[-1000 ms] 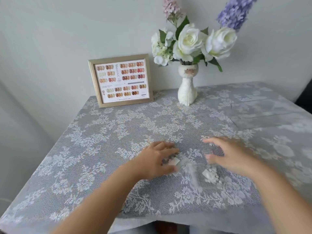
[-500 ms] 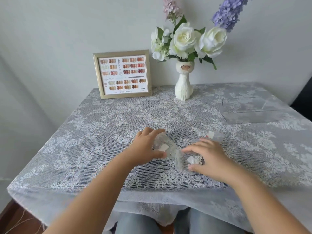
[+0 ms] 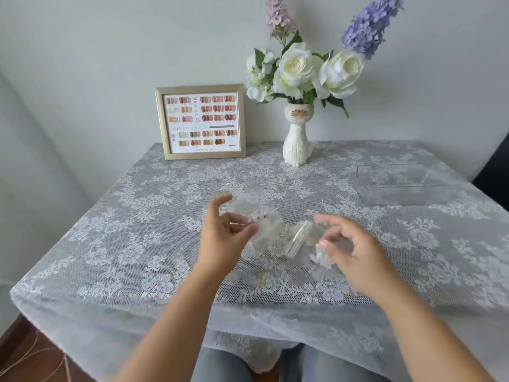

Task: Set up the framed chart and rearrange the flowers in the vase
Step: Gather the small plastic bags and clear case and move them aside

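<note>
The gold-framed colour chart (image 3: 200, 121) stands upright against the wall at the table's back left. To its right is a white cat-shaped vase (image 3: 297, 142) holding white roses (image 3: 300, 66) and pink and purple flower spikes. Both hands hover above the table's front middle, far from the frame and vase. My left hand (image 3: 223, 241) pinches a clear plastic piece (image 3: 256, 213). My right hand (image 3: 349, 255) curls around a second clear plastic piece (image 3: 300, 238). Both pieces are blurred, so I cannot make out their exact shape.
A white lace cloth (image 3: 137, 238) covers the table and hangs over its front edge. A flat clear acrylic sheet (image 3: 402, 186) lies at the back right. A dark object (image 3: 495, 166) sits at the right edge. My knees show below the table.
Both hands have lifted off the cloth, each raising a clear plastic piece, and have drawn slightly apart. The camera has pulled back and tilted down.
</note>
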